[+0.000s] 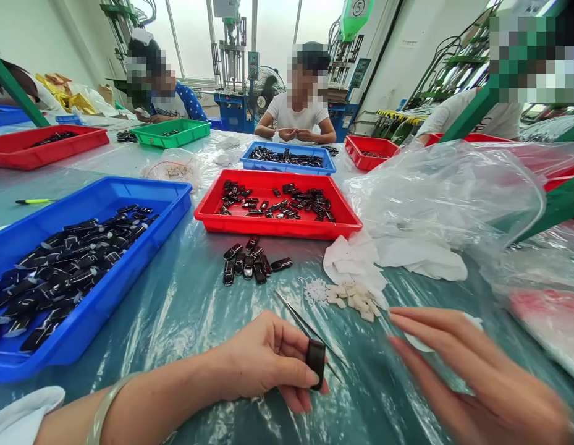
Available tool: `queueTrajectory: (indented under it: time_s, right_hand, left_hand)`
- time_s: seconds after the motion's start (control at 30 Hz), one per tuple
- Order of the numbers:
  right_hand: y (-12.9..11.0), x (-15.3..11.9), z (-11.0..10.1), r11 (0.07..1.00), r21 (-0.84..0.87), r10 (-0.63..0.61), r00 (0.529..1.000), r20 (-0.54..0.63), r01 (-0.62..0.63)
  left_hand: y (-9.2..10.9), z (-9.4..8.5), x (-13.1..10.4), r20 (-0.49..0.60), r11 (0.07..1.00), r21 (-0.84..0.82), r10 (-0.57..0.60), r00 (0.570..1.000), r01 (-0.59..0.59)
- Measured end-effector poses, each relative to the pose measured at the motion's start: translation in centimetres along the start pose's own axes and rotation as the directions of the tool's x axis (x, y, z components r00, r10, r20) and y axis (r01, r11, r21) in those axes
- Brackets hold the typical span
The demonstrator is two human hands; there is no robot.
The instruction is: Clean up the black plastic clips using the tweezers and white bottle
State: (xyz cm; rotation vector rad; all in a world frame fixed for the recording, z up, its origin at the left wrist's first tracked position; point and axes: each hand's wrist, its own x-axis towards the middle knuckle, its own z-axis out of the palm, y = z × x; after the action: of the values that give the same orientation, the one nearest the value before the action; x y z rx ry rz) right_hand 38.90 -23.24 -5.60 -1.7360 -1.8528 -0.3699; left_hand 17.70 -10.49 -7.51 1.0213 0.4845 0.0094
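My left hand [272,358] holds a small black plastic part [315,363] upright between thumb and fingers, over the plastic-covered table. To its right, my right hand [472,371] is blurred, its fingers stretched out, with a white piece [421,341] partly visible behind them. Metal tweezers [309,330] lie on the table just beyond my left hand. Several black parts [249,262] are grouped in front of the red tray [277,230]. Small white bits [316,290] and beige pieces [356,298] lie beside a crumpled white cloth [354,262].
A large blue tray [105,290] of black parts stands on the left. Beyond the red tray is a smaller blue tray [287,167]. Clear plastic bags [435,191] cover the right side. People sit across the table near a green tray [170,141].
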Motion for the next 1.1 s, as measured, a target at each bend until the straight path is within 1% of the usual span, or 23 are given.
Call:
queueTrajectory:
  time_s: [0.03, 0.1, 0.23, 0.37, 0.57, 0.67, 0.77, 0.83, 0.93, 1.03, 1.1]
  right_hand:
    - [-0.4, 0.7, 0.7, 0.995, 0.029, -0.1, 0.994, 0.046, 0.099]
    - [-0.8, 2.1, 2.3, 0.988, 0.053, -0.154, 0.978, 0.138, 0.148]
    - [-0.3, 3.2, 4.8, 0.993, 0.03, -0.115, 0.97, 0.212, 0.111]
    - [0.1, 2.9, 5.6, 0.997, 0.039, -0.073, 0.97, 0.232, 0.066]
    - [0.4, 2.2, 5.6, 0.994, 0.112, -0.025, 0.981, 0.191, 0.003]
    - [0.0, 2.0, 4.9, 0.986, 0.166, -0.002, 0.986, 0.169, -0.027]
    - [-0.9, 2.0, 3.7, 0.969, 0.235, 0.04, 0.985, 0.168, -0.079]
    - [-1.5, 2.0, 3.0, 0.93, 0.338, 0.079, 0.976, 0.202, -0.145]
    - [-2.2, 2.0, 2.4, 0.823, 0.531, 0.046, 0.956, 0.29, -0.2]
    - [-2.8, 2.1, 2.2, 0.726, 0.643, 0.023, 0.942, 0.334, -0.246]
    - [-3.2, 2.0, 2.3, 0.672, 0.691, 0.028, 0.942, 0.335, -0.266]
  left_hand:
    - [-0.1, -0.1, 0.0, 0.009, 1.0, -0.009, 0.003, 1.0, -0.002]
    - [-0.2, -0.1, 0.0, 0.018, 1.0, -0.019, 0.003, 1.0, -0.003]
    - [-0.2, -0.1, 0.0, 0.0, 1.0, -0.015, -0.006, 1.0, 0.006]
    - [-0.1, 0.2, 0.0, -0.034, 1.0, 0.019, -0.012, 0.999, 0.013]
    - [0.1, 0.4, 0.0, -0.039, 0.996, 0.074, -0.036, 0.999, 0.039]
    - [-0.1, 0.4, 0.1, -0.046, 0.994, 0.099, -0.04, 0.998, 0.044]
    - [-0.6, 0.4, 0.1, -0.061, 0.983, 0.184, -0.011, 0.998, 0.023]
    - [-0.9, 0.5, 0.1, -0.082, 0.959, 0.282, 0.017, 0.997, 0.007]
    - [-0.9, 0.5, 0.0, -0.098, 0.911, 0.413, 0.067, 0.993, -0.021]
    - [-0.6, 0.6, 0.0, -0.091, 0.898, 0.437, 0.099, 0.991, -0.049]
    - [-0.5, 0.6, 0.1, -0.078, 0.905, 0.422, 0.104, 0.991, -0.062]
